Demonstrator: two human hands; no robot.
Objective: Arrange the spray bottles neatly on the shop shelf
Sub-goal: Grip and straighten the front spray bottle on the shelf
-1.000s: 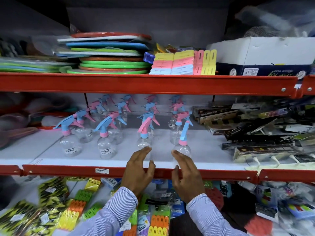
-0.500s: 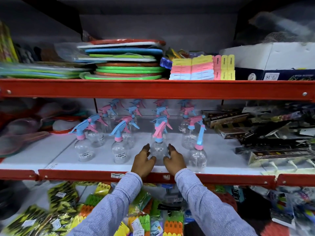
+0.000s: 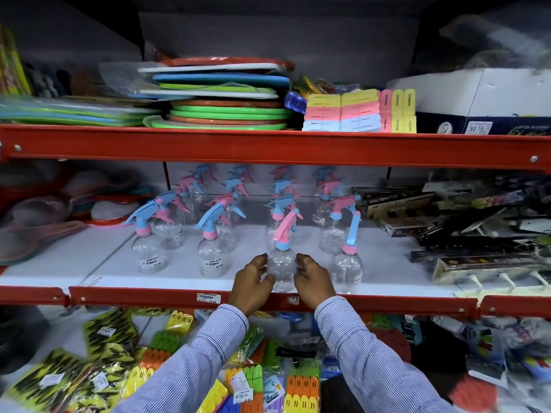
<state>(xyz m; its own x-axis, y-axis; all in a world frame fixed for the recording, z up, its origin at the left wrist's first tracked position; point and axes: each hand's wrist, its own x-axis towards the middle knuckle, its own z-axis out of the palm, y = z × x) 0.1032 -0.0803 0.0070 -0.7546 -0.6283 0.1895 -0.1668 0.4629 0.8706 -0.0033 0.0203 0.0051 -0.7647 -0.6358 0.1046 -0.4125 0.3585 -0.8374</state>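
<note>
Several clear spray bottles with pink and blue trigger heads stand in rows on the white middle shelf. The front bottle with a pink trigger stands near the shelf's red front edge. My left hand cups its left side and my right hand cups its right side, fingers curled on the clear body. Just right of it stands a bottle with a blue trigger. Two more front bottles with blue triggers stand to the left.
Dark boxed goods crowd the shelf's right part. Plastic scoops lie at the left. Coloured boards and plates are stacked on the upper shelf above the red beam. Packets of clips fill the lower shelf.
Both hands moved up from the shelf's front edge and closed around the pink-trigger front bottle. The view has shifted closer and slightly left.
</note>
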